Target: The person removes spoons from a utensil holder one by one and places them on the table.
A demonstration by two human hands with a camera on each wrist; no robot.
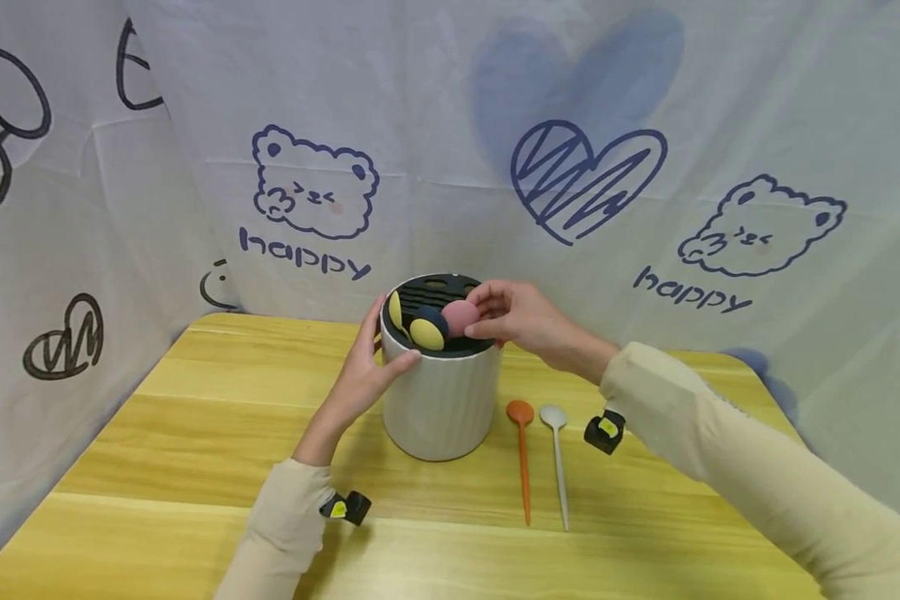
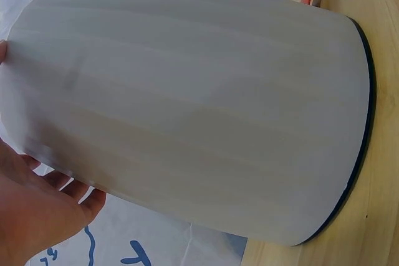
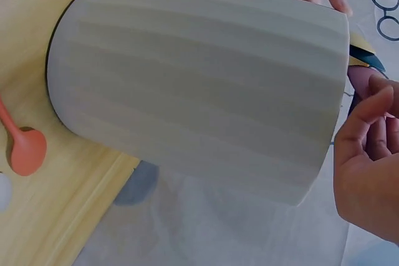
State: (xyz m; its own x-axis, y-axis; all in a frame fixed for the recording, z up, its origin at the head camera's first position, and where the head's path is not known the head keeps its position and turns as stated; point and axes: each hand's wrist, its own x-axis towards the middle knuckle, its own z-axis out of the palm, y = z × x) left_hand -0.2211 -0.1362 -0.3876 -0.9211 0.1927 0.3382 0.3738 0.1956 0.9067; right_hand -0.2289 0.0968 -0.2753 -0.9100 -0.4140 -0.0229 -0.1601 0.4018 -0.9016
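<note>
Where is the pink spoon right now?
In the head view, the pink spoon is in the person's right hand, at the top of the white pot, just right of the dark blue spoon.

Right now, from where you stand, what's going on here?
A person's left hand grips the white, ribbed, cylindrical container near its rim, while their right hand pinches a pink, rounded utensil head at the slotted black top. Yellow heads and a dark blue one stand beside it. A long-handled orange spoon and a pale one lie on the yellow wood-grain table.
</note>
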